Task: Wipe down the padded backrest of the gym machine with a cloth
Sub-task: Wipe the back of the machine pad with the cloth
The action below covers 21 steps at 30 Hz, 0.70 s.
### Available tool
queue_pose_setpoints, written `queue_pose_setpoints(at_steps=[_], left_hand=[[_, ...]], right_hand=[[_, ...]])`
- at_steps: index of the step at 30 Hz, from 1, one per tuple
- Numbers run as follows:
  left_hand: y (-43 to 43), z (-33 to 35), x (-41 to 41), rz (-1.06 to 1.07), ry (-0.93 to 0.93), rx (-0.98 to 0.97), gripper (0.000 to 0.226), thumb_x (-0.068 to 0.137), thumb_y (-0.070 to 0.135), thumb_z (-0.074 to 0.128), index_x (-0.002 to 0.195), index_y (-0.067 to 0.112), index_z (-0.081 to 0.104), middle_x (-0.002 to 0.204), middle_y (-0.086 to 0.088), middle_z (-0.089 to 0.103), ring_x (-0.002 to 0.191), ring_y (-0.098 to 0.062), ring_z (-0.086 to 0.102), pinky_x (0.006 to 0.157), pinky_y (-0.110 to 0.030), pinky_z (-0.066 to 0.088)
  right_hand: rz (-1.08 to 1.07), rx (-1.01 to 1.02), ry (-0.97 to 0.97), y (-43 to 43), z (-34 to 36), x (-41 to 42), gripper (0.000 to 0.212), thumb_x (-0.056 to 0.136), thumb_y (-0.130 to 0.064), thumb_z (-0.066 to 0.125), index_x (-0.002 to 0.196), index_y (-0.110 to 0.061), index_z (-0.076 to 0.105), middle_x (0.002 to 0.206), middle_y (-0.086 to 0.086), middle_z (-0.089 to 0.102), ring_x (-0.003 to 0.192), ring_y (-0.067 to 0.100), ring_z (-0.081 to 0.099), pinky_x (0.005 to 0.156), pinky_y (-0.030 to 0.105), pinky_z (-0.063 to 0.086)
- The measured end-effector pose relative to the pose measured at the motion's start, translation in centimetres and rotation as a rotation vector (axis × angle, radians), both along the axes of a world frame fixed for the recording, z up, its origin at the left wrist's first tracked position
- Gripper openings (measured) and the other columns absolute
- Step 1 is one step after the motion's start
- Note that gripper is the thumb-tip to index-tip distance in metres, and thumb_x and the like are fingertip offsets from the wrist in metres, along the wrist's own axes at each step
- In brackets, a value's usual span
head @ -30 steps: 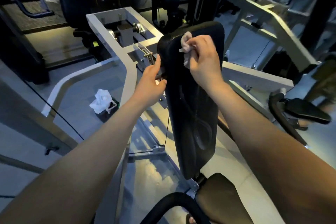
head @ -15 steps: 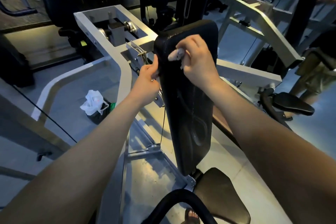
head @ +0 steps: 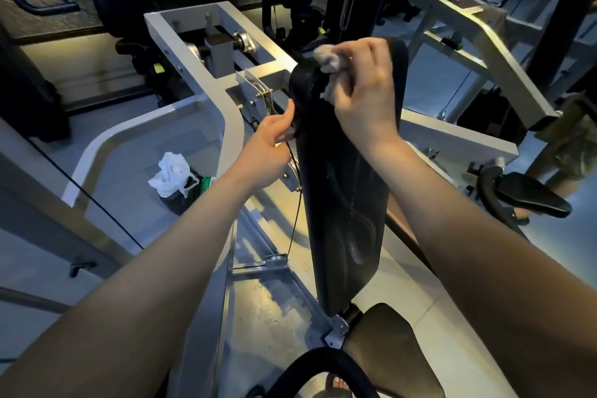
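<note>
Backrest (head: 342, 191) upright, long axis vert. — right hand (head: 365, 97) clamps cloth (head: 328, 58) at top; left hand (head: 266, 149) grips its edge.

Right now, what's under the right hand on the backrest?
A crumpled cloth, gripped by the right hand, pokes out at the top of the backrest. The rest of the cloth and the padding beneath the palm are covered by the hand.

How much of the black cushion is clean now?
Hard to say what's finished. The right hand presses the cloth on the top corner of the backrest while the left hand grips its side edge. The long lower part, with curved marks showing, probably needs wiping next.
</note>
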<state>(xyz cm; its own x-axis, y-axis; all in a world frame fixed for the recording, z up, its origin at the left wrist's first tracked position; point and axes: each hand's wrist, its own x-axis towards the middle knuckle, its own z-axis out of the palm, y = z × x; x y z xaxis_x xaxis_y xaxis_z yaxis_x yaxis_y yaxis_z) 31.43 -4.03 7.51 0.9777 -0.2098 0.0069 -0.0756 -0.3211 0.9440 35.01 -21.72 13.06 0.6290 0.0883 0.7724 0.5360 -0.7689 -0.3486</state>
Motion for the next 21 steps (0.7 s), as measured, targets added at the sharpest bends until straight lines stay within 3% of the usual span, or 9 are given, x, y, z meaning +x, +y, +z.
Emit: queue_pose_setpoints(at_steps=[2, 4, 9, 12, 17, 21], left_hand=[[-0.1, -0.1, -0.3, 0.043, 0.009, -0.071, 0.077, 0.092, -0.012, 0.039, 0.153, 0.035, 0.037, 0.134, 0.015, 0.048, 0.130, -0.010, 0.052, 0.100, -0.038, 0.054], [-0.1, -0.2, -0.5, 0.089, 0.026, -0.140, 0.067, 0.095, -0.012, 0.037, 0.143, 0.032, 0.050, 0.129, 0.017, 0.057, 0.125, -0.009, 0.057, 0.097, -0.036, 0.056], [0.1, -0.6, -0.4, 0.119, 0.058, -0.202, 0.054, 0.098, -0.007, 0.041, 0.136, 0.025, 0.062, 0.123, 0.009, 0.068, 0.116, -0.006, 0.064, 0.097, -0.035, 0.056], [0.3, -0.6, -0.5, 0.126, 0.075, -0.209, 0.051, 0.100, -0.005, 0.040, 0.139, 0.021, 0.060, 0.128, 0.005, 0.066, 0.120, -0.008, 0.062, 0.099, -0.036, 0.055], [0.2, -0.4, -0.7, 0.122, 0.092, -0.221, 0.051, 0.100, -0.006, 0.037, 0.135, 0.023, 0.062, 0.129, 0.008, 0.067, 0.122, -0.007, 0.061, 0.100, -0.034, 0.054], [0.0, -0.2, -1.1, 0.132, 0.090, -0.231, 0.051, 0.100, -0.005, 0.038, 0.122, 0.033, 0.064, 0.126, 0.009, 0.067, 0.121, -0.008, 0.061, 0.100, -0.034, 0.054]], right_hand=[[0.007, -0.053, 0.023, 1.0, -0.7, 0.1, 0.027, 0.091, -0.002, 0.056, 0.116, -0.008, 0.067, 0.117, 0.012, 0.058, 0.106, 0.023, 0.050, 0.089, 0.013, 0.037], [0.033, -0.103, 0.031, 1.3, -2.2, -1.0, 0.028, 0.090, -0.002, 0.057, 0.117, -0.007, 0.066, 0.116, 0.010, 0.060, 0.103, 0.022, 0.049, 0.086, 0.012, 0.034], [0.240, -0.456, 0.070, -1.0, -6.7, -4.1, 0.028, 0.091, 0.001, 0.059, 0.118, -0.007, 0.065, 0.123, 0.008, 0.063, 0.110, 0.031, 0.055, 0.090, 0.037, 0.050], [0.259, -0.568, 0.107, -2.3, -5.6, -4.0, 0.033, 0.088, 0.000, 0.064, 0.120, -0.007, 0.065, 0.119, 0.012, 0.060, 0.109, 0.031, 0.054, 0.083, 0.041, 0.054], [0.010, -0.211, -0.051, -1.0, 0.7, -0.7, 0.022, 0.092, -0.003, 0.060, 0.112, -0.006, 0.068, 0.112, 0.016, 0.060, 0.103, 0.030, 0.055, 0.084, 0.027, 0.045], [0.064, -0.162, 0.024, 0.3, -2.2, -1.8, 0.029, 0.090, 0.001, 0.054, 0.115, -0.009, 0.066, 0.112, 0.008, 0.061, 0.107, 0.022, 0.053, 0.090, 0.021, 0.042]])
